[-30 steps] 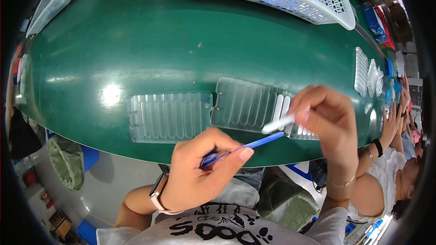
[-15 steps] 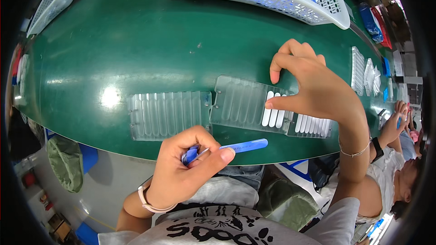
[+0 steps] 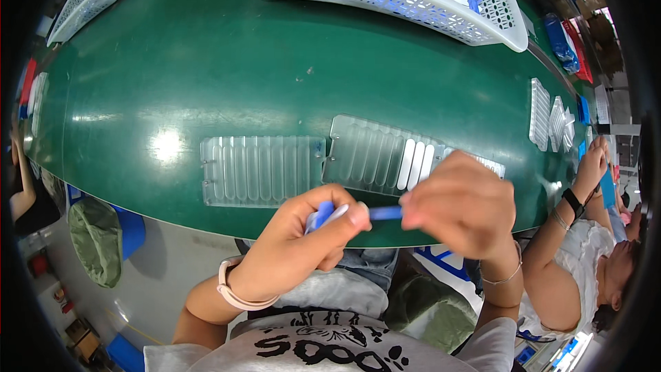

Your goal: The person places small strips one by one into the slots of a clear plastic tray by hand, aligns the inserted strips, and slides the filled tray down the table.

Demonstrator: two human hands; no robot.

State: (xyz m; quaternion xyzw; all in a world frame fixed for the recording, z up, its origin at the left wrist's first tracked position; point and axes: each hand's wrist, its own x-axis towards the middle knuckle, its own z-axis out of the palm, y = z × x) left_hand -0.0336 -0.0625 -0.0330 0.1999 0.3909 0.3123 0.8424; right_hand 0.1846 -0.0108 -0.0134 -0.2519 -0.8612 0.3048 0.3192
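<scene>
My left hand [image 3: 297, 248] is closed around several slim blue-and-white nail files [image 3: 322, 215], held in a small bunch. One blue nail file [image 3: 385, 213] sticks out to the right from its thumb and finger. At that file's other end, the fingertips of my right hand [image 3: 463, 207], slightly blurred, are pinched. Beyond my hands lie a clear slotted tray [image 3: 265, 171] with bare grooves and a second clear tray [image 3: 365, 155], tilted beside it. White files [image 3: 415, 164] lie in the second tray's right-hand grooves. My right hand partly covers another filled tray [image 3: 492, 165].
A white perforated basket [image 3: 385, 1] full of blue-and-white files stands at the far side of the green table [image 3: 206, 69]. Another basket [image 3: 96, 0] is at far left. Clear trays [image 3: 540, 114] lie at far right. A co-worker's arm [image 3: 571, 196] is on the right.
My right hand has come down and left from above the second tray to the blue file in my left hand and now pinches its end. My left hand has shifted slightly right.
</scene>
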